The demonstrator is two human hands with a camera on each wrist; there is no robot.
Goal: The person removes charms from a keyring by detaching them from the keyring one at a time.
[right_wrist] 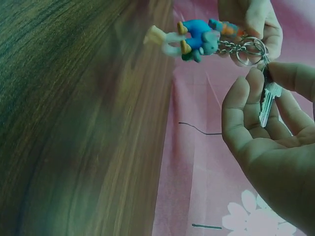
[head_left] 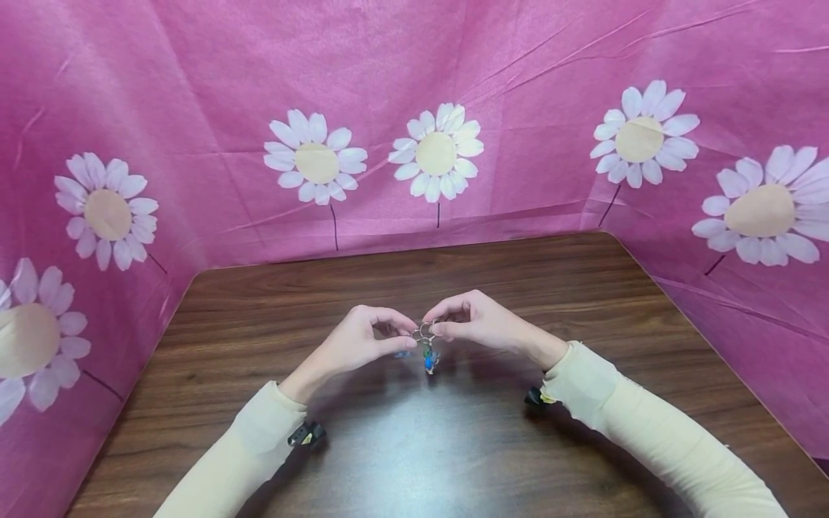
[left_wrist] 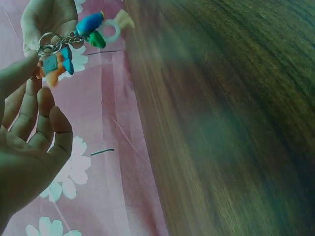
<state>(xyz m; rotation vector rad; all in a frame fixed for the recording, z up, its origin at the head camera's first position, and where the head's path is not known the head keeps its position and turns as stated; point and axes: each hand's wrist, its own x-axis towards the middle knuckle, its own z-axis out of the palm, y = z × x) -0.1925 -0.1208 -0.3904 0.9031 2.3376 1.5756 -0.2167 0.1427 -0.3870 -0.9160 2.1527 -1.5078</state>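
Observation:
Both hands meet above the table, holding a bunch of keyrings between their fingertips. My left hand [head_left: 365,334] pinches a metal ring [left_wrist: 49,40] between thumb and fingers. Thumb and fingers of my right hand [head_left: 482,322] grip a silver key [right_wrist: 268,103], whose blade points down across the palm in the right wrist view. Short chains run from the rings to small figurine charms: a blue and grey one [right_wrist: 199,35] with yellow feet hangs below, and an orange and blue one [left_wrist: 55,65] hangs close to the left fingertips. Fingers partly hide the key's head.
The dark wood table [head_left: 414,446] spreads beneath the hands. A pink cloth [head_left: 214,65] printed with white daisies rises around its back and sides. Black wrist devices [head_left: 307,434] sit at both cream sleeves [head_left: 233,446].

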